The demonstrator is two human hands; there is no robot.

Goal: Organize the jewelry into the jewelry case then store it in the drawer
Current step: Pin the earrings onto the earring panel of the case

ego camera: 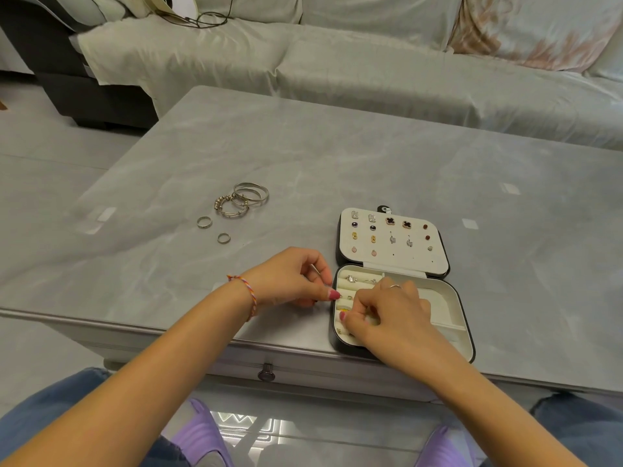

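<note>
Stretching across the far side is a pale cloth-covered sofa (371, 79), and in front of it stands a grey marble-patterned coffee table (303, 156) with a front drawer marked by a dark round knob (266, 376). Near the table's front edge lies the open black jewelry case with cream lining (404, 311), its lid (391, 242) laid flat and studded with rows of small earrings, its base showing ring rolls on the left with a few rings tucked in. The right hand (387, 315) hovers over the ring rolls with fingers curled and pinched together; what it pinches cannot be made out. The left hand (296, 281), a braided thread bracelet at its wrist, rests just beside the case's left wall, fingertips curled against it. Well apart on the tabletop sit a cluster of silver bangles (242, 198) and two loose silver rings (204, 221).
</note>
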